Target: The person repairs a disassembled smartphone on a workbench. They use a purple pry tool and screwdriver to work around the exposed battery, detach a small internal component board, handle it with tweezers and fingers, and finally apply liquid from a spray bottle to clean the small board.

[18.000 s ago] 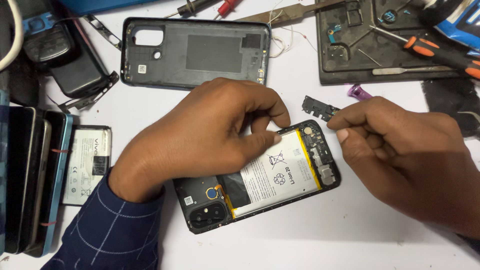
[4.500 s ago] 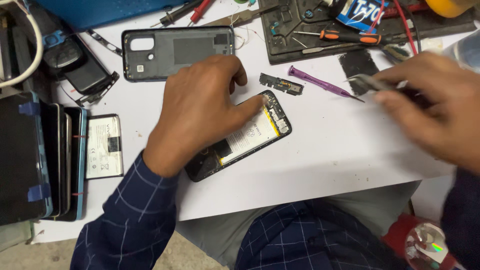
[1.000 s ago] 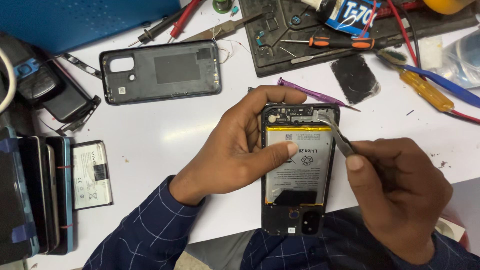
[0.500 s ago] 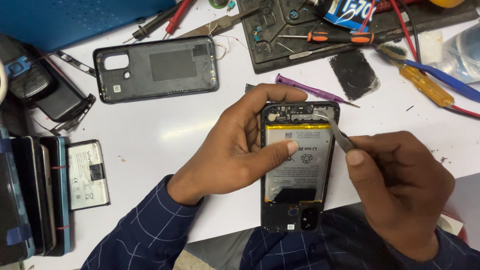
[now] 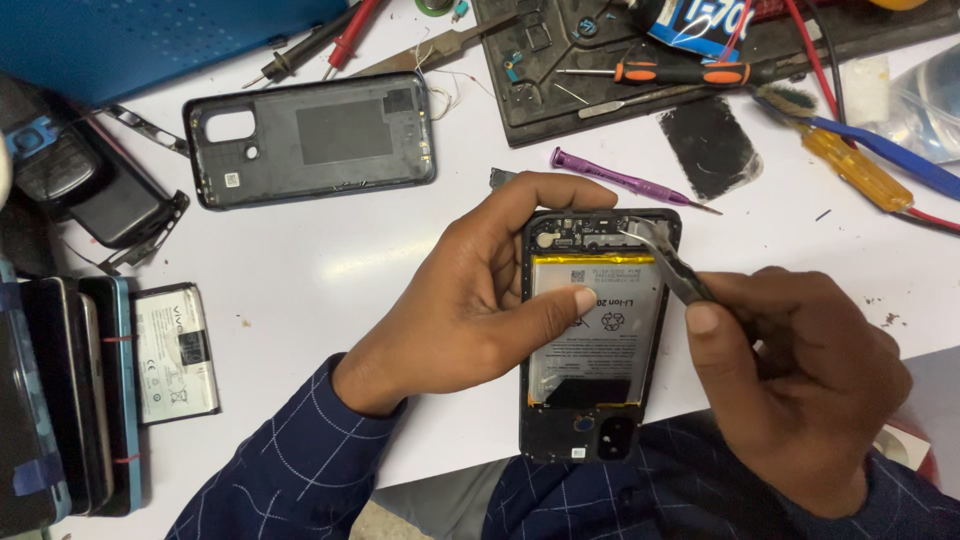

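My left hand [image 5: 470, 300] grips the opened phone [image 5: 597, 340]; my right hand [image 5: 800, 385] pinches tweezers [image 5: 668, 262], tips at its twelve o'clock end.

Your left sleeve [image 5: 290, 470] at seven o'clock is dark navy with thin pale checks; both hands are bare.

The opened phone [image 5: 598, 340] lies near the middle of the worktop [image 5: 330, 250], the left hand [image 5: 480, 300] on its left, the right hand [image 5: 800, 370] on its right holding tweezers [image 5: 668, 262] over its far end. The back cover [image 5: 310, 138] lies far left; a spare battery [image 5: 176, 352] lies at the left beside stacked phones [image 5: 75, 400]. A screwdriver [image 5: 625, 183] lies just beyond the phone.
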Available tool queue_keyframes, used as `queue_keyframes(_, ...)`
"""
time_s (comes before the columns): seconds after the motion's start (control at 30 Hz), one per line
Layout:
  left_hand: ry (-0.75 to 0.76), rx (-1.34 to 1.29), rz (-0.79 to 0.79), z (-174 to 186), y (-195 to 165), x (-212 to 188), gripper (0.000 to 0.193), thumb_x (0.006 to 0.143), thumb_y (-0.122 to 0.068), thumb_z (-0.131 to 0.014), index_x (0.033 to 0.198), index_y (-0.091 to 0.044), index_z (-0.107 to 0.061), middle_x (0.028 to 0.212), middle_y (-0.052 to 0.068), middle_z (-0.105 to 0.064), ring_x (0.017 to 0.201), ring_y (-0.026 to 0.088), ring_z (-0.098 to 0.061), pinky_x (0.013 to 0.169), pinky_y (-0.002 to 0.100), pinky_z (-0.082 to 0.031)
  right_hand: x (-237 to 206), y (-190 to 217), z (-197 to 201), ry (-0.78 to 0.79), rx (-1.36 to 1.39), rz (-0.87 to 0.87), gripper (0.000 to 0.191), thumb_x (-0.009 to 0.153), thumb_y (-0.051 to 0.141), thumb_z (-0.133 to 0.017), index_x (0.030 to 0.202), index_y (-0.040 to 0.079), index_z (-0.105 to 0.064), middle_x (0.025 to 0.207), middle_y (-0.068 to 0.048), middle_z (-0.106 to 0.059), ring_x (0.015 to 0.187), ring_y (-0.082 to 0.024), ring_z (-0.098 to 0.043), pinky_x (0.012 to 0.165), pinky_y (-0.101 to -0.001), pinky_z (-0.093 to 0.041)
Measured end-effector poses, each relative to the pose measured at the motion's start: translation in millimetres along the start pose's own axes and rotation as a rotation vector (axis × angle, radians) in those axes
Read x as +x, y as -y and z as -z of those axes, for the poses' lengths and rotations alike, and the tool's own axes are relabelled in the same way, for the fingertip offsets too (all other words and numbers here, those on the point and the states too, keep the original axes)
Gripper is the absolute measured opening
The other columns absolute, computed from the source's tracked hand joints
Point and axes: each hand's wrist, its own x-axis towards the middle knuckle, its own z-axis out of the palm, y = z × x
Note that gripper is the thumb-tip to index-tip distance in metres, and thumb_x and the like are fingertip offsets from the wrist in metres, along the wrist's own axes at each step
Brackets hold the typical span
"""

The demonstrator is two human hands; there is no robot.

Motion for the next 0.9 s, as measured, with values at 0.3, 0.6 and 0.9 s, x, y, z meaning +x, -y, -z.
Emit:
queue_keyframes(0.3,-0.009,0.075,0.015,2,1,-1,0.049,0.098,0.003,-0.063,0.144,0.002,-0.045,0.127,0.015,-0.068,0.121,0.017,-0.069,0.107,0.033,-0.061,8,-7,12,0.129,0.145,-0.125,0.014,0.099,0.007,-0.070,0.109,-0.003,-0.069,0.080,-0.004,-0.069,0.065,-0.003,-0.055,0.056,-0.0180,-0.040)
queue_keyframes(0.6,-0.003,0.089,0.045,5,2,1,0.051,0.098,0.001,-0.064,0.145,0.002,-0.045,0.126,0.015,-0.068,0.120,0.017,-0.069,0.104,0.033,-0.061,26,-28,15,0.310,0.539,-0.279,0.015,0.101,0.006,-0.063,0.106,-0.008,-0.067,0.067,-0.002,-0.057,0.058,-0.006,-0.047,0.051,-0.0231,-0.036)
queue_keyframes(0.9,0.000,0.011,0.074,5,3,1,0.054,0.098,0.003,-0.064,0.147,0.003,-0.042,0.127,0.015,-0.068,0.119,0.015,-0.068,0.102,0.031,-0.060,32,-40,17,0.376,0.691,-0.420,0.017,0.104,0.007,-0.059,0.102,-0.008,-0.065,0.064,-0.004,-0.053,0.050,-0.007,-0.040,0.043,-0.0230,-0.032)
